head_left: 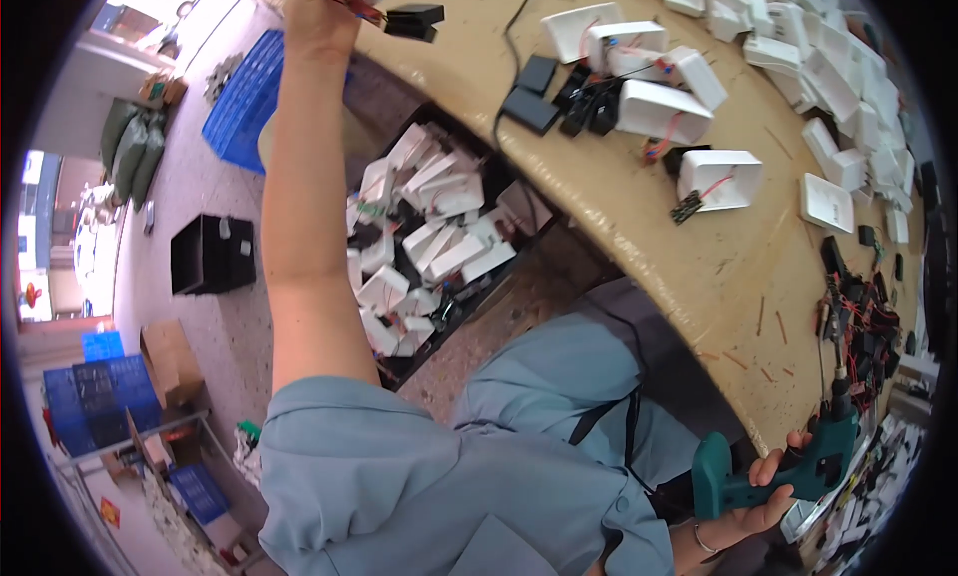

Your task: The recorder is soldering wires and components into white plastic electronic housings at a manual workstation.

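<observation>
My left hand [317, 25] is at the top edge, partly cut off, with its arm stretched out over the table's left end. Its fingers close on a bundle of red wires with black box-shaped parts [413, 21] hanging from it. My right hand [766, 491], low on the right, is wrapped round a teal power screwdriver [836, 446]. The tool's long bit points away from me, beside a heap of black parts with red wires [866, 321]. On the table between the hands lie white plastic housings [667, 112] with wires, and one housing [733, 177] with a small circuit board beside it.
White housings [833, 67] pile up at the table's far right. Below the edge of the tan table [619, 192], a black crate [439, 341] is full of white housings. A blue crate [239, 107] and black bin [213, 255] stand left. A black cable [509, 37] crosses the tabletop.
</observation>
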